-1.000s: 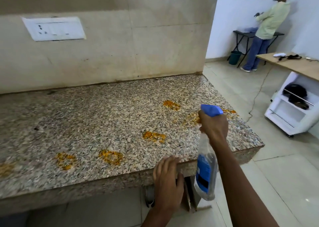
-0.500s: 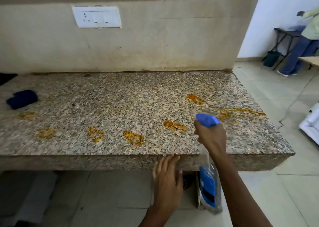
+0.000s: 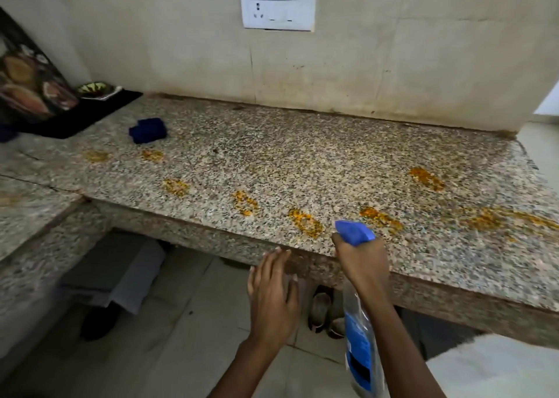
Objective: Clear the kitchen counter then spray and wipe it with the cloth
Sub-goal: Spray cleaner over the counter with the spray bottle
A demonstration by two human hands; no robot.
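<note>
The right hand (image 3: 361,264) grips the neck of the spray bottle (image 3: 361,346), fingers curled round it just below the blue trigger head (image 3: 354,232). The bottle body hangs down in front of the near edge of the counter (image 3: 302,161), below the slab; the trigger head sits level with the counter top at the near edge. The bottle carries a blue label (image 3: 358,355) with a black band; no writing on it can be read.

The left hand (image 3: 273,291) is spread, fingers straight and slightly apart, holding nothing. Its fingertips lie at the front face of the slab; contact cannot be confirmed.

The blue cloth (image 3: 148,130) lies folded on the counter at the far left, well apart from both hands.

Orange stains (image 3: 305,222) run in a loose row along the near half of the granite, from near the cloth at the left to the right end.

Edges: the slab ends at a free right edge; the far edge meets the tiled wall (image 3: 393,65). At the left, a black mat (image 3: 81,116) bears a small plate (image 3: 96,90), with a patterned board (image 3: 27,86) leaning against the side wall. A lower granite section (image 3: 27,204) adjoins the slab at the near left.

A white socket plate (image 3: 277,11) is mounted on the wall above the counter; no lettering is legible.
</note>
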